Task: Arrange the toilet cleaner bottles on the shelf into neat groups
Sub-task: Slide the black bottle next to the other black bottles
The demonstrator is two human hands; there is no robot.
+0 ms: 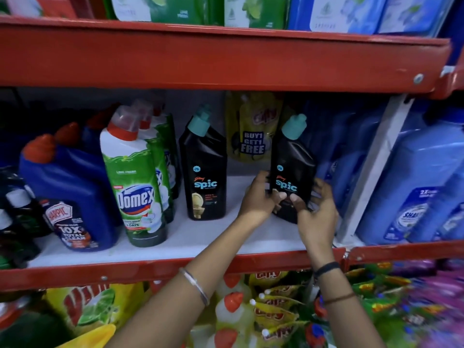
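Both my hands grip one black Spic toilet cleaner bottle (292,159) with a teal cap, upright on the white shelf (200,237) at the right. My left hand (259,197) holds its left side. My right hand (316,212) wraps its lower right side, thumb on the front. A second black Spic bottle (204,172) stands free to the left, with a gap between the two. Further left stand green Domex bottles (135,182) in a row going back, then blue Harpic bottles (72,187) with red caps.
A yellow "Buy 1 Get 1 Free" pouch (252,131) leans at the back between the black bottles. Large blue bottles (411,187) fill the right bay behind a white upright post (369,172). A red shelf beam (226,61) hangs low overhead. Dark bottles (15,222) crowd the far left.
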